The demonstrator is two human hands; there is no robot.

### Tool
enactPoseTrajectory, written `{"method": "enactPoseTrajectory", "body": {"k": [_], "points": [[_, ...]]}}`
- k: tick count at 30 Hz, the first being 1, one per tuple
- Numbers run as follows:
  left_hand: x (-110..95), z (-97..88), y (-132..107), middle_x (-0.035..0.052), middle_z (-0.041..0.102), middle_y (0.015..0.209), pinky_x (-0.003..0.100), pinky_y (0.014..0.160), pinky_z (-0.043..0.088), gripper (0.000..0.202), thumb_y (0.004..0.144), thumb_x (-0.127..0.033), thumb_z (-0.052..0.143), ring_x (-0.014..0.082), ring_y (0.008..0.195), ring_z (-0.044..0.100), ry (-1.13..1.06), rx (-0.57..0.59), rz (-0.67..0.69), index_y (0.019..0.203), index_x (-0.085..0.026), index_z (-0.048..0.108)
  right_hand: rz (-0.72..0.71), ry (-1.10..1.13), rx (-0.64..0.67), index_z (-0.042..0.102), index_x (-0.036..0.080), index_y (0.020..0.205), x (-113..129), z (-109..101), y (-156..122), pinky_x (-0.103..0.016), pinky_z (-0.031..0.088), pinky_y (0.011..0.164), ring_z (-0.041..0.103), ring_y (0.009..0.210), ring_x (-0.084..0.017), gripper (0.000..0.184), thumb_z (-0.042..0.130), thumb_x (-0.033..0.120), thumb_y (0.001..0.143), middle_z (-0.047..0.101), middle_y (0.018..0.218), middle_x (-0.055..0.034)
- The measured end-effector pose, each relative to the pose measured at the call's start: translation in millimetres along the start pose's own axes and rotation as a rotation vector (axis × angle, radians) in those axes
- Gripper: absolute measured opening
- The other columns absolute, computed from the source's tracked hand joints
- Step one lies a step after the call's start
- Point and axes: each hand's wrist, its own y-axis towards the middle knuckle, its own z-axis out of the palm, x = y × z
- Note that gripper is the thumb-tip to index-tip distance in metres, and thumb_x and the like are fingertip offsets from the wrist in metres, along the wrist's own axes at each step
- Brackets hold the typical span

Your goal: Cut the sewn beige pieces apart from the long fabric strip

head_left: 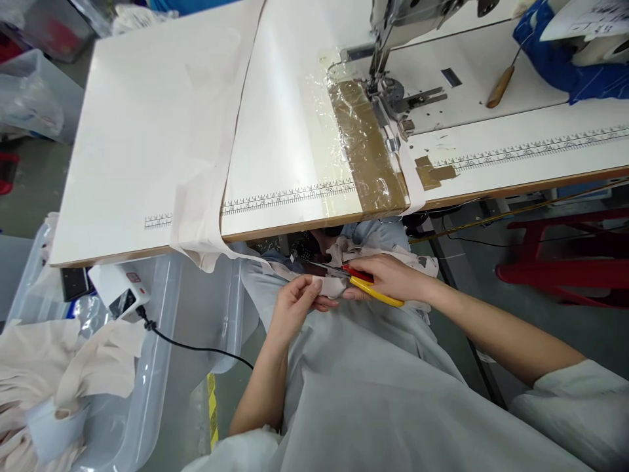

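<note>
White tabletop (147, 131): below front edge, left hand (292, 305) pinched thin beige cloth strip (334, 286); right hand (390, 276) gripped red-and-yellow-handled metal scissors (366, 286); taut hold seemed wise.

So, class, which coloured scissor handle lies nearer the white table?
The red scissor handle, partly covered by the right hand; the long yellow handle lies farther from the white table.
</note>
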Motion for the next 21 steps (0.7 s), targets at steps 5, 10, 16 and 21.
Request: {"method": "enactPoseTrajectory", "body": {"k": [5,10,16,21], "points": [[-25,6.1,-4,0.0023,0.069,0.076,0.03,0.055,0.053,0.045,0.087,-0.065,0.057,0.0203,0.063,0.07,0.17,0.112,0.1,0.102,-0.023,0.052,-0.105,0.255,-0.174,0.036,0.022,0.07,10,8,-1,-0.024,0.032,0.056,0.038,0.06,-0.012,0.043,0.051,0.056,0.091,0.04,0.065,0.0039],[-111,-54.7,5,0.0075,0.065,0.1,0.034,0.075,0.054,0.026,0.08,-0.027,0.072,0.0217,0.087,0.064,0.95,-0.569,0.64,0.102,-0.02,0.061,-0.047,0.223,-0.387,0.055,0.019,0.082,7,-2,-32,-0.027,0.042,0.064,0.054,0.067,-0.016,0.028,0.058,0.045,0.092,0.06,0.077,-0.0015],[-185,-91.8,50,0.0158,0.063,0.11,0.063,0.098,0.04,0.019,0.081,-0.007,0.063,0.039,0.11,0.059,1.464,-0.808,0.265,0.099,-0.015,0.061,0.11,0.458,-0.629,0.059,0.023,0.078,-24,-33,-95,-0.039,0.051,0.072,0.065,0.078,-0.024,0.039,0.07,0.06,0.085,0.069,0.085,-0.0082],[-173,-92.9,53,0.0012,0.057,0.068,0.036,0.075,0.046,0.013,0.091,-0.024,0.063,0.0177,0.068,0.052,1.051,-0.818,0.471,0.086,-0.013,0.065,0.397,0.339,-0.659,0.052,0.027,0.052,-73,-64,-176,-0.043,0.045,0.053,0.055,0.055,-0.024,0.063,0.06,0.088,0.068,0.055,0.057,-0.0096]]}}
